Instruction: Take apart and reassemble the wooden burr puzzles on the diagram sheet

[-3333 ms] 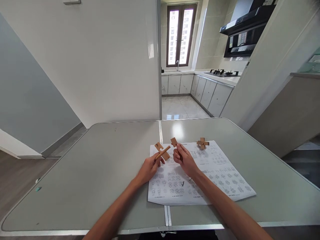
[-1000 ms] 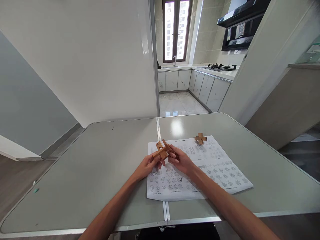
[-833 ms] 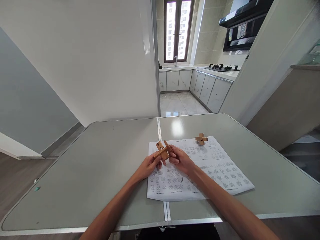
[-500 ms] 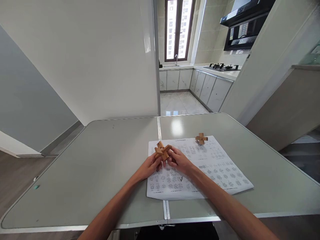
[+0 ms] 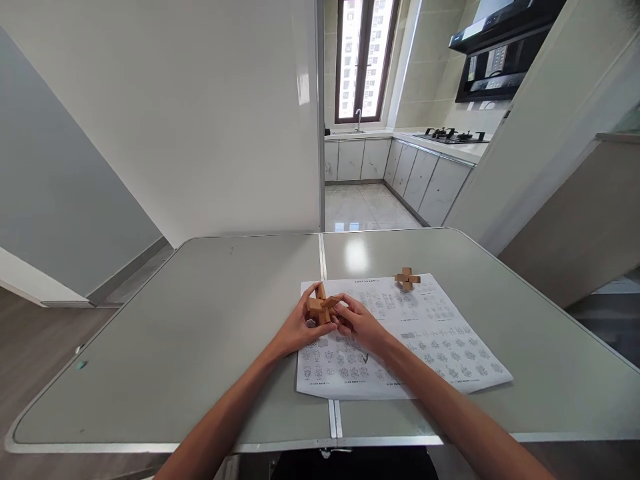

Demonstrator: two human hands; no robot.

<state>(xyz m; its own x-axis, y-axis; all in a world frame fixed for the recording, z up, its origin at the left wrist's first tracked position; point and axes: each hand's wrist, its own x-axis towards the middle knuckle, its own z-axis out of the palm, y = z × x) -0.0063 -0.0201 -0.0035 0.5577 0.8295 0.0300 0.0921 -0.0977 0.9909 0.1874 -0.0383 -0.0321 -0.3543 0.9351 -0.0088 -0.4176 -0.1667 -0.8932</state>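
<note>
Where the hands meet: over the near-left corner of the printed sheet (image 5: 440, 333), just above the table (image 5: 175, 333), with a small wooden puzzle (image 5: 320, 309) held between them.
Left hand (image 5: 295, 330): fingers curled round the puzzle's left side and thumb arched over its top, gripping it.
Right hand (image 5: 361, 323): fingertips pinched on the puzzle's right side, pressed against a bar that juts out there.
Done so far: several notched bars cross one another into a knot; I'd judge it mostly locked together.
Left to do: from where I stand, probably only one bar still to seat fully; I see no loose bars lying on the sheet or the table.
Second puzzle (image 5: 407, 279): a finished-looking wooden cross standing at the sheet's far edge, well apart from both hands.
Hard to make out: the joints sit behind the fingers, so I cannot count the bars or tell how tight they are; the sheet's little diagrams are too fine to read; both arms are cut off at the bottom edge.
</note>
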